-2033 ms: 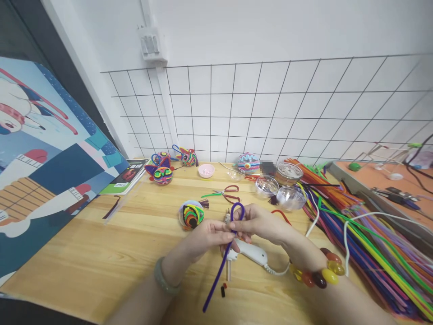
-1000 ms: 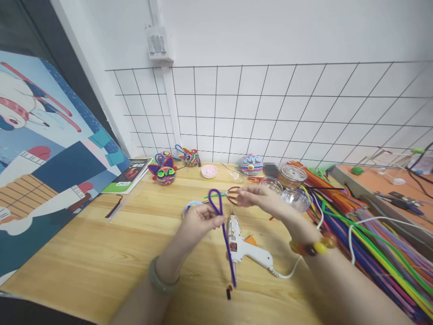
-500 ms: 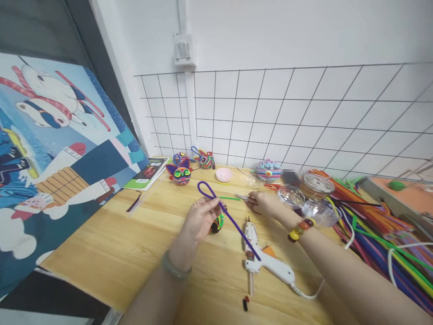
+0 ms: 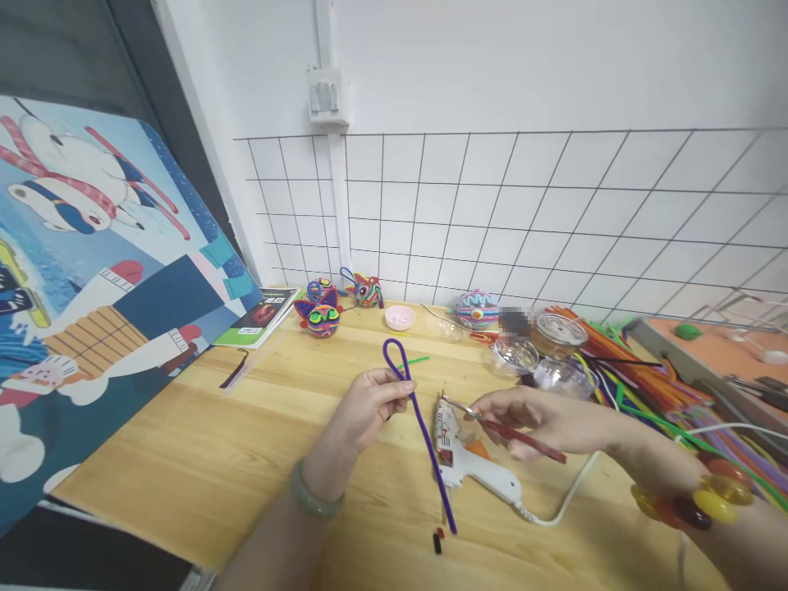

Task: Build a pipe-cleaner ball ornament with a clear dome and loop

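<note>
One looped purple stick [image 4: 425,435] is pinched by the left hand [image 4: 375,402] over the desk [image 4: 246,460] | one glue gun [image 4: 489,476] is laid there | one pair of scissors [image 4: 523,441] is held by the half-curled right hand [image 4: 547,417] | book [image 4: 264,314] words can't be read

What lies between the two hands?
In the head view: part of the purple pipe cleaner, the front of the glue gun, and the scissors' blades.
</note>
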The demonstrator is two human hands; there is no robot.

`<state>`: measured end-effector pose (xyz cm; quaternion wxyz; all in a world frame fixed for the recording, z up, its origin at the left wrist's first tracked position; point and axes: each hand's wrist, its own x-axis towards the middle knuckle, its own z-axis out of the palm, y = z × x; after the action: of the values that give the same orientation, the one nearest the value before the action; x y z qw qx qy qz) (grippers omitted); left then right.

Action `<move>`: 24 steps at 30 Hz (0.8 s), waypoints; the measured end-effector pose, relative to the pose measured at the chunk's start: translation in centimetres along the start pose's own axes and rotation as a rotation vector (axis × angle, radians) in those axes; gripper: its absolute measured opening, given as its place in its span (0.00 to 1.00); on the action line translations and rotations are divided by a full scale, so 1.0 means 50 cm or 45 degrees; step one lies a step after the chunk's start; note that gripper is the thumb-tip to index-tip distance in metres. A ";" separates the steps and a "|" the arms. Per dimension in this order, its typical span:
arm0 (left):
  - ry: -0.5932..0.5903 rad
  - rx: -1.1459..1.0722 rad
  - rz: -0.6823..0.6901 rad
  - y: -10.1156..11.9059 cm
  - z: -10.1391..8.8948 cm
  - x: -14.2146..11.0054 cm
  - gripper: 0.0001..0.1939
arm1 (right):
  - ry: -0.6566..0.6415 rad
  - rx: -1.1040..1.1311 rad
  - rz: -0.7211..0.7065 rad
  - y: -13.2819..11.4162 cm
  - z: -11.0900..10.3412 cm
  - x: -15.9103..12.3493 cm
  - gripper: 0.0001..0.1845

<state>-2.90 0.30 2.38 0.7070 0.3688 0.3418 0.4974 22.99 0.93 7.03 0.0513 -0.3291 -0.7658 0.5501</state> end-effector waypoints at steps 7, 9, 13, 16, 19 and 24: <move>-0.215 0.131 -0.200 -0.012 0.020 -0.014 0.11 | -0.108 0.023 0.086 -0.024 0.036 -0.008 0.22; -0.272 0.158 -0.259 -0.017 0.024 -0.017 0.12 | -0.129 0.067 0.113 -0.021 0.041 -0.006 0.22; -0.356 0.188 -0.340 -0.028 0.032 -0.019 0.12 | -0.185 0.149 0.135 -0.016 0.048 0.001 0.23; -0.387 0.199 -0.387 -0.037 0.037 -0.019 0.13 | -0.214 0.195 0.140 -0.019 0.053 0.007 0.24; -0.362 0.205 -0.423 -0.043 0.040 -0.019 0.13 | -0.208 0.165 0.143 -0.024 0.058 0.011 0.23; -0.297 0.210 -0.440 -0.050 0.042 -0.018 0.14 | -0.189 0.065 0.132 -0.013 0.064 0.010 0.20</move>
<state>-0.22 -1.50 1.39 0.7840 0.4163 0.3553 0.2931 20.87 -1.49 6.22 -0.0257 -0.3250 -0.7352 0.5943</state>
